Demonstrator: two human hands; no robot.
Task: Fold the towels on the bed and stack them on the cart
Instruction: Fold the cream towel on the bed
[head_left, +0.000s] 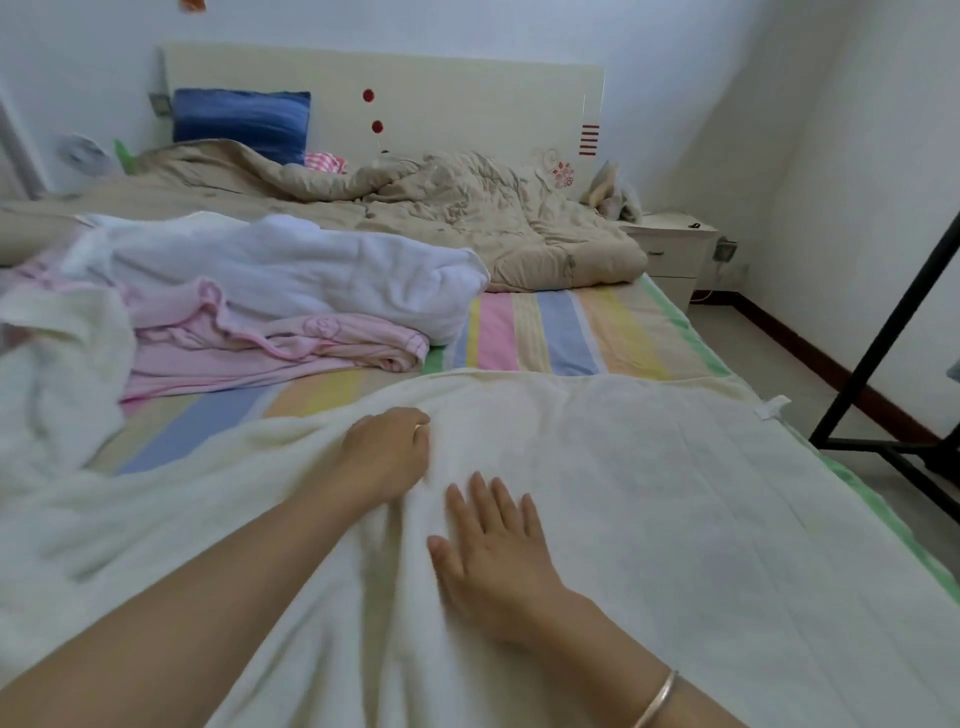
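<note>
Cream towel (649, 493) lies spread across the near end of the bed, covering most of the foreground; its right half is flat and smooth, while its left half is rucked into long creases that run toward the viewer. A small white tag (773, 406) sticks out at its far right corner. Left hand (387, 452) rests near the towel's far edge with the fingers curled down into the cloth, gripping a bunched ridge; a ring (418, 427) shows on one finger. Right hand (493, 540) lies just beside it, palm down, fingers straight and spread, pressing flat on the towel. A silver bangle (657, 699) sits on the right wrist. Striped sheet (545, 332) of the bed is exposed beyond the towel's far edge. Further left on the sheet, a pink towel (270, 343) lies loosely crumpled, with a white towel (291, 270) heaped on and behind it. Another pale towel (57, 364) is piled at the left margin, touching the pink one. A beige quilt (415, 208) is rumpled across the head of the bed, with a blue pillow (241, 122) propped against the headboard (467, 93). A white nightstand (670, 249) stands in the far right corner. A black metal frame (883, 338) stands on the floor right of the bed; what it belongs to cannot be told.
</note>
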